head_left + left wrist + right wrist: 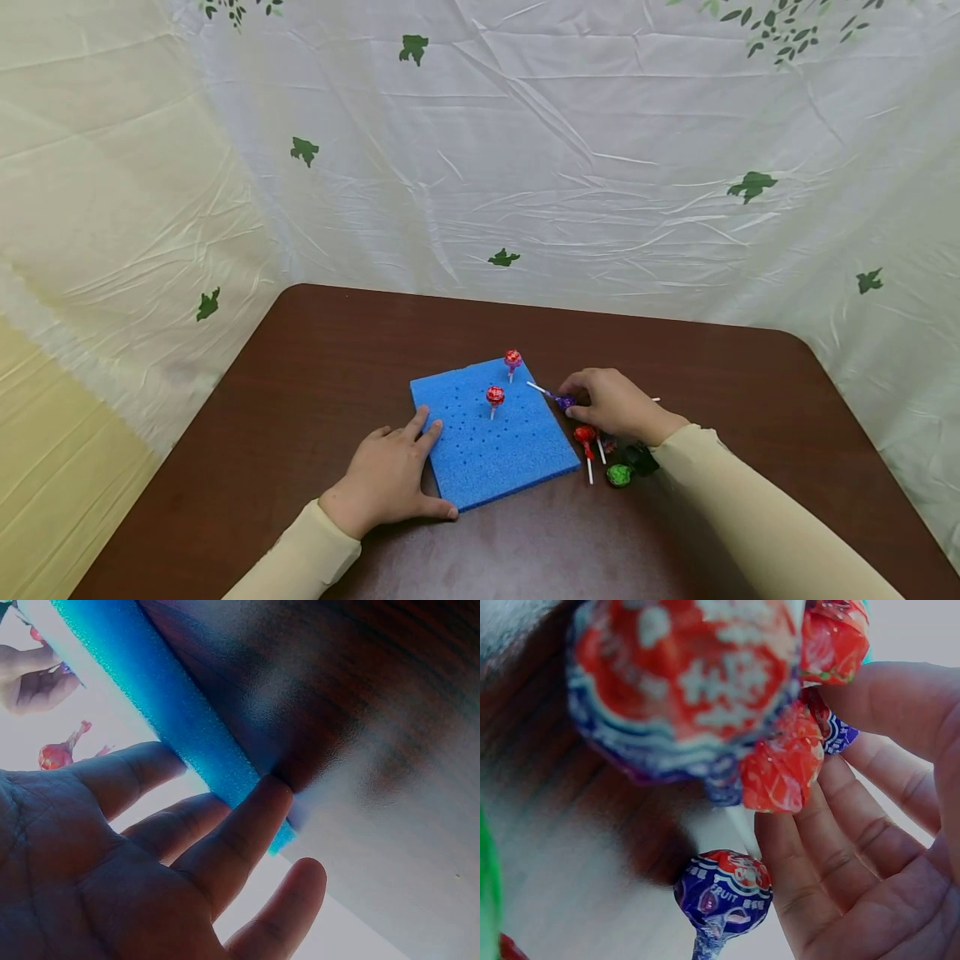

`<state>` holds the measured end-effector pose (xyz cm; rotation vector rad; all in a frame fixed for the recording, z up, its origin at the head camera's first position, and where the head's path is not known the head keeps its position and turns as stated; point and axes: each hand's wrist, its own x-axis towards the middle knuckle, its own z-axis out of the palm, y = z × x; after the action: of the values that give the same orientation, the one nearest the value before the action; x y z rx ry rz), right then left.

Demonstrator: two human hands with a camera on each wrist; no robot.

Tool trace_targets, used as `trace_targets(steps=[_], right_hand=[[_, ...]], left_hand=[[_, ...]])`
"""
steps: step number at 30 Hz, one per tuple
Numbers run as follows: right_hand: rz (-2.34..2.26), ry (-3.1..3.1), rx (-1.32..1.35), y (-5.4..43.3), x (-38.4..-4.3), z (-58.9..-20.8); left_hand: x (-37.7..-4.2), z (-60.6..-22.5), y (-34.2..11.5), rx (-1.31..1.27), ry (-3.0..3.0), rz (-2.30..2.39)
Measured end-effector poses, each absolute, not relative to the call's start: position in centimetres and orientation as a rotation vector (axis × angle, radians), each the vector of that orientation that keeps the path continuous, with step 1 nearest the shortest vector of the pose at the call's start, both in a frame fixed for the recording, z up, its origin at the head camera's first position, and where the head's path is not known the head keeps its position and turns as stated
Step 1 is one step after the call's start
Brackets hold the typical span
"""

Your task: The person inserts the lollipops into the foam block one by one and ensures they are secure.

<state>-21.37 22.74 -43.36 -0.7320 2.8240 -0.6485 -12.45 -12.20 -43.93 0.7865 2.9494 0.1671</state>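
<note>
L hand: (393,475) fingers spread + mostly straight, nothing gripped; fingertips on L edge of blue foam board (510,454), thumb by its near-L corner. L wrist view: fingers up against board's side.
R hand: (611,404) thumb + fingers nearly closed, pinching purple lollipop (565,402) by its head, just beside board's R edge.
Held pop stick: white, angled up-L in head view, tip at board's R edge; can't tell if touching.
R wrist view: several red & purple wrapped pops crowd in front of fingers, nearest one blurry; which ones touch, can't tell.
Board: flat on counter (352,350), slightly rotated, rows of small holes on top.
Pops in board: 2, upright, heads up; far pop (512,359) nr far-R corner, mid pop (495,396) nr the middle, both w/ red on wrapper.
Loose pops: under/near R forearm, R of board: red pop (584,434) w/ stick toward viewer, green pop (618,475), dark item (640,457) right beside green, partly hidden by sleeve.
Sleeves: cream R sleeve (750,500), matching L sleeve (300,554).
Counter: dk reddish-brown, rounded far corners.
Bkgd: wrinkled white cloth (600,208) w/ green leaf prints (413,49), yellowish at far L.
</note>
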Motion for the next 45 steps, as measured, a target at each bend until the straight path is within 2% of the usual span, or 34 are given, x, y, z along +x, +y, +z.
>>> trace_targets(steps=[36,45], right_hand=[[-0.998,2.943,-0.792,23.3,-20.4,-41.1],[-1.091,2.884,-0.730,22.6,-20.3,-40.5]], left_hand=[[-12.4,-44.3,-12.4,0.801,2.954,0.147],[-12.4,-44.5,-12.3,0.795,2.960,0.144]])
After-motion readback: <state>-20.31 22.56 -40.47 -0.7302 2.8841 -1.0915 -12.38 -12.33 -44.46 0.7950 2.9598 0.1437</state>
